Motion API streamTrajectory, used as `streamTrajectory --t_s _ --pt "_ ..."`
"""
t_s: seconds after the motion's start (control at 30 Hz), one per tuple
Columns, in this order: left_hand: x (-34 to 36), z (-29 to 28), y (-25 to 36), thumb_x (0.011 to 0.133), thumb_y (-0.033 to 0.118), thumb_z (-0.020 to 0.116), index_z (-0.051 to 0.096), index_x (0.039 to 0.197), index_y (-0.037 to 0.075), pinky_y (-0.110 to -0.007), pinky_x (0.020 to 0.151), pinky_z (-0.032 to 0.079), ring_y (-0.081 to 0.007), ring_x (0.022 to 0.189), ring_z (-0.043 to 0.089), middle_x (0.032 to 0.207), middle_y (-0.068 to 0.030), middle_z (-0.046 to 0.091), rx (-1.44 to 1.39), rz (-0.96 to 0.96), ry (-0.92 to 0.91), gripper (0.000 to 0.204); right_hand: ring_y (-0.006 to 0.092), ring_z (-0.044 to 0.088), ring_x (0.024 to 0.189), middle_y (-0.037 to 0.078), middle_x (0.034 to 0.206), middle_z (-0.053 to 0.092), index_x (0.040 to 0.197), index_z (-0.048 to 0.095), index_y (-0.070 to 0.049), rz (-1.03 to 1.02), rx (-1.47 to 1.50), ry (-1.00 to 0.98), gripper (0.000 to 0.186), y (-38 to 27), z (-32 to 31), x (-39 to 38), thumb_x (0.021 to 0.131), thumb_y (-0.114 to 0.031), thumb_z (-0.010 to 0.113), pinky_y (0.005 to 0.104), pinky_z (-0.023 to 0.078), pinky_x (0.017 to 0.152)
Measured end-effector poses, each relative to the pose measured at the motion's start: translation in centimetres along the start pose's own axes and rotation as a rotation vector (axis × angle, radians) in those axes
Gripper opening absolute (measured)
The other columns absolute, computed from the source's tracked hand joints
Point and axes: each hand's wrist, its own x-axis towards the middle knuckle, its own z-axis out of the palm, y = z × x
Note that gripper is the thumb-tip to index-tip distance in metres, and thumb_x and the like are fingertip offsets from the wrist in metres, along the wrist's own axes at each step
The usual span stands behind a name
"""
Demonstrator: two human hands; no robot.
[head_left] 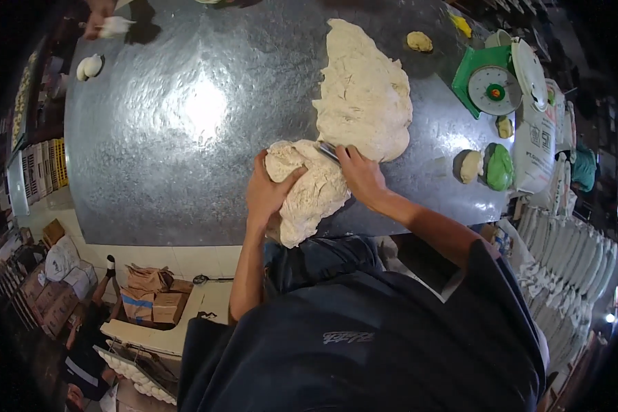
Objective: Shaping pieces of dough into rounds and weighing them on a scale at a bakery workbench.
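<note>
A large slab of pale dough (pixel 364 96) lies on the grey metal worktable (pixel 137 158). Nearer to me, a smaller piece of dough (pixel 312 196) hangs slightly over the table's front edge. My left hand (pixel 271 189) grips this smaller piece from its left side, with the thumb laid across the top. A dough scraper (pixel 329 152) is in my closed right hand (pixel 361 174). Its metal part sits at the narrow place where the two masses of dough meet. The scraper's lower edge is hidden, so I cannot tell how deep it sits in the dough.
A green dial scale (pixel 468 82) stands at the right, beside a white sack (pixel 534 137). Near it lie a green bag (pixel 500 167) and small dough lumps (pixel 471 167). At the far left are white dough balls (pixel 89 67) and another person's hand (pixel 99 17). Someone is by a dough tray (pixel 134 376), lower left.
</note>
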Motion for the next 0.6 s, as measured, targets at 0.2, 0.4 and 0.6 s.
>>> streamTrajectory --t_s 0.2,0.4,0.6 --pt "-2.5 -1.8 -1.8 0.071 0.049 0.079 0.044 0.125 -0.005 -0.037 0.083 0.049 -0.0320 0.097 0.064 0.105 -0.0252 0.064 -0.177 -0.130 0.143 0.084 0.0345 0.065 0.081 0.015 0.098 0.055 0.115 0.047 -0.007 0.113 -0.001 -0.054 0.035 -2.1 4.2 5.1 0.082 -0.008 0.056 0.0422 0.053 0.066" --pt "-9.5 -2.5 -6.0 0.081 0.045 0.073 0.046 0.121 -0.003 -0.030 0.072 0.047 -0.0176 0.087 0.057 0.104 -0.0195 0.060 -0.312 -0.179 0.169 0.068 0.0412 0.062 0.081 0.019 0.096 0.060 0.114 0.048 -0.008 0.168 0.563 0.143 0.034 0.5 2.8 5.2 0.087 -0.024 0.059 0.0485 0.049 0.067" --pt "-10.2 -2.9 -13.0 0.089 0.053 0.059 0.049 0.127 0.002 -0.031 0.061 0.043 -0.0132 0.068 0.049 0.086 -0.0073 0.055 -0.219 -0.071 0.273 0.065 0.0432 0.061 0.081 0.021 0.087 0.062 0.112 0.046 -0.007 0.227 0.444 0.113 0.034 3.3 -0.4 -0.7 0.086 -0.023 0.061 0.0494 0.048 0.066"
